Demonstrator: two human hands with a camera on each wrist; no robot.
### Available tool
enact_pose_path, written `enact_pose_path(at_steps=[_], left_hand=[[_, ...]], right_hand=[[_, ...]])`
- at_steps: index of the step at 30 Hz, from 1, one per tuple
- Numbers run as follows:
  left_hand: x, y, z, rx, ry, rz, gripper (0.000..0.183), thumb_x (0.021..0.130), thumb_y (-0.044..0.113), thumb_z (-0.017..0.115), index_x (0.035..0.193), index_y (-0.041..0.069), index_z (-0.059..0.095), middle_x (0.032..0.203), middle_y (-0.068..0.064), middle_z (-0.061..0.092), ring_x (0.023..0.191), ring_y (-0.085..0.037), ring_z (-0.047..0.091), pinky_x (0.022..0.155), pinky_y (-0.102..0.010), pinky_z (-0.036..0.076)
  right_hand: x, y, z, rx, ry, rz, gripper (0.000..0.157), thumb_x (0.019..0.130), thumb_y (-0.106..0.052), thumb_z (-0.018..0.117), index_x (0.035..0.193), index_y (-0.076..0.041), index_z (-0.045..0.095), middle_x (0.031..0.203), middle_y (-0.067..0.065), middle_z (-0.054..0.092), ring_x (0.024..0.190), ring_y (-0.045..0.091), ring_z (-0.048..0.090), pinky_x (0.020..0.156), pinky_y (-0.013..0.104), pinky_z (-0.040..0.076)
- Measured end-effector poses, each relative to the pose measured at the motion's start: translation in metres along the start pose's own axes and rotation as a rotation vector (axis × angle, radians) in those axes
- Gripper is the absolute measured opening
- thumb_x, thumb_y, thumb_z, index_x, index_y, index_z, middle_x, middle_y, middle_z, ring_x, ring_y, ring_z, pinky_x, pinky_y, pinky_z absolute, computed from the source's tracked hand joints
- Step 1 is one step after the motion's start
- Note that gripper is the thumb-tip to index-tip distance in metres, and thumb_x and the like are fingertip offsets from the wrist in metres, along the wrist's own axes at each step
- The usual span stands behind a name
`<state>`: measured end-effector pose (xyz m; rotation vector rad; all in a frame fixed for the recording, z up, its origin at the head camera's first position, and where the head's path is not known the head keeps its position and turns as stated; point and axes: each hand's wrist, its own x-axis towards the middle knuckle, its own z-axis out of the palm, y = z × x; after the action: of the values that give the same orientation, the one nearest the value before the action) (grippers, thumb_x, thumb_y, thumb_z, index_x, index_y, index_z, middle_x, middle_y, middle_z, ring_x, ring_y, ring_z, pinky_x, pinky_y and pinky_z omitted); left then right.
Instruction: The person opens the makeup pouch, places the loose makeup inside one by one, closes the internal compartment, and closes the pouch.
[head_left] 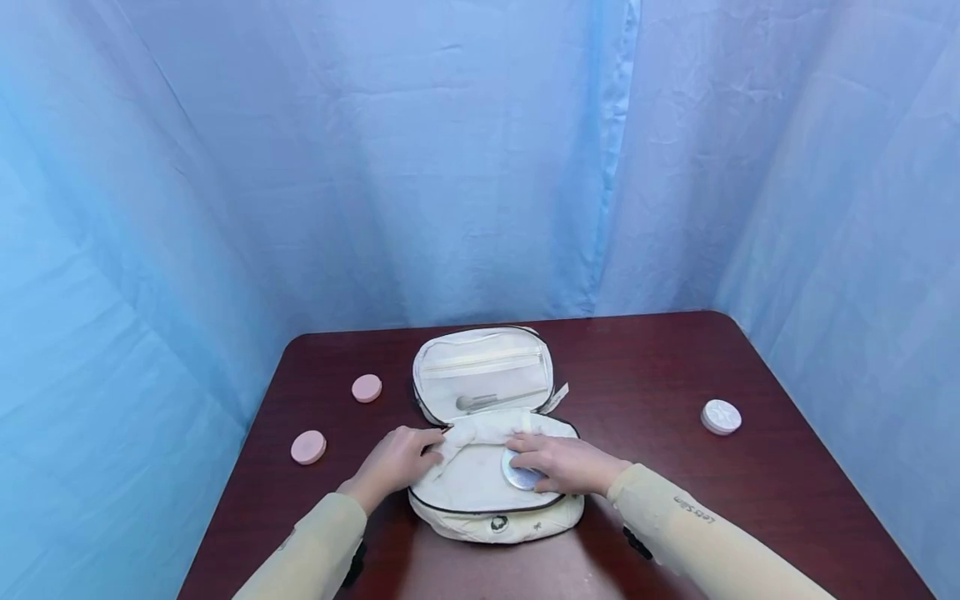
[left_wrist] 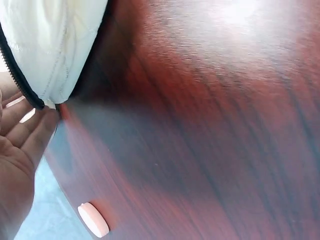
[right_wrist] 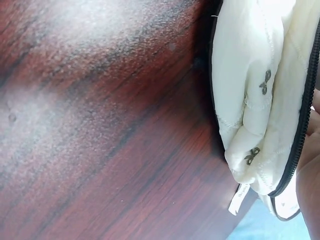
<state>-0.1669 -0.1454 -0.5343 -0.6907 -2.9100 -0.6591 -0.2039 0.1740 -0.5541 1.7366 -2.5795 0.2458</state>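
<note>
A white cosmetic bag with dark zipper edging lies unzipped, its lid folded back. My left hand holds the bag's left edge near the hinge, thumb on the inner side; the left wrist view shows its fingers against the zipper corner. Inside the main compartment, my right hand holds a round silvery case between thumb and fingers. The right wrist view shows mostly the bag's quilted side, with the hand partly hidden behind the zipper edge. A makeup brush lies across the lid's lower part.
Two round pink cases lie left of the bag on the dark red wooden table. A round white case sits far to the right. Blue curtains hang behind and beside the table.
</note>
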Motion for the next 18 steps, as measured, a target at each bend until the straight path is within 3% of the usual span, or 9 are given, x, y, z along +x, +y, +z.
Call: enact_pose_path(at_steps=[4, 6, 9, 13, 18], left_hand=[[-0.007, 0.001, -0.002, -0.021, 0.014, -0.095, 0.011, 0.085, 0.011, 0.077, 0.095, 0.012, 0.076, 0.074, 0.005, 0.064, 0.065, -0.01, 0.049, 0.064, -0.032, 0.048], [-0.009, 0.001, -0.002, -0.052, 0.004, -0.172, 0.011, 0.084, 0.011, 0.078, 0.096, 0.012, 0.078, 0.074, 0.004, 0.065, 0.065, -0.012, 0.051, 0.065, -0.033, 0.049], [-0.01, 0.001, -0.002, -0.104, -0.014, -0.295, 0.019, 0.083, 0.013, 0.079, 0.101, 0.008, 0.08, 0.085, -0.004, 0.074, 0.077, -0.019, 0.065, 0.073, -0.038, 0.055], [-0.012, 0.0, -0.001, -0.159, -0.027, -0.396, 0.031, 0.081, 0.015, 0.081, 0.107, -0.001, 0.078, 0.101, -0.012, 0.077, 0.094, -0.024, 0.072, 0.083, -0.042, 0.058], [-0.013, -0.003, 0.0, -0.243, -0.041, -0.464, 0.031, 0.08, 0.014, 0.081, 0.105, -0.003, 0.078, 0.096, -0.01, 0.077, 0.079, -0.014, 0.067, 0.072, -0.034, 0.057]], right_hand=[[-0.001, 0.002, 0.001, 0.008, -0.006, 0.012, 0.049, 0.084, -0.022, 0.084, 0.129, -0.013, 0.068, 0.148, 0.01, 0.057, 0.141, 0.029, 0.049, 0.108, 0.039, 0.047], [-0.001, 0.002, 0.001, 0.018, -0.017, 0.018, 0.05, 0.084, -0.022, 0.084, 0.13, -0.013, 0.068, 0.148, 0.01, 0.056, 0.141, 0.029, 0.049, 0.108, 0.039, 0.047], [-0.001, 0.002, -0.001, 0.038, -0.036, 0.027, 0.052, 0.084, -0.022, 0.084, 0.132, -0.013, 0.067, 0.15, 0.011, 0.055, 0.142, 0.029, 0.048, 0.109, 0.039, 0.046], [-0.001, 0.002, -0.005, 0.064, -0.044, 0.018, 0.048, 0.085, -0.02, 0.083, 0.13, -0.013, 0.069, 0.149, 0.012, 0.055, 0.141, 0.03, 0.049, 0.108, 0.039, 0.046], [-0.001, 0.002, -0.014, 0.119, -0.039, 0.019, 0.039, 0.089, -0.015, 0.078, 0.128, -0.011, 0.07, 0.147, 0.013, 0.057, 0.139, 0.03, 0.051, 0.108, 0.038, 0.047]])
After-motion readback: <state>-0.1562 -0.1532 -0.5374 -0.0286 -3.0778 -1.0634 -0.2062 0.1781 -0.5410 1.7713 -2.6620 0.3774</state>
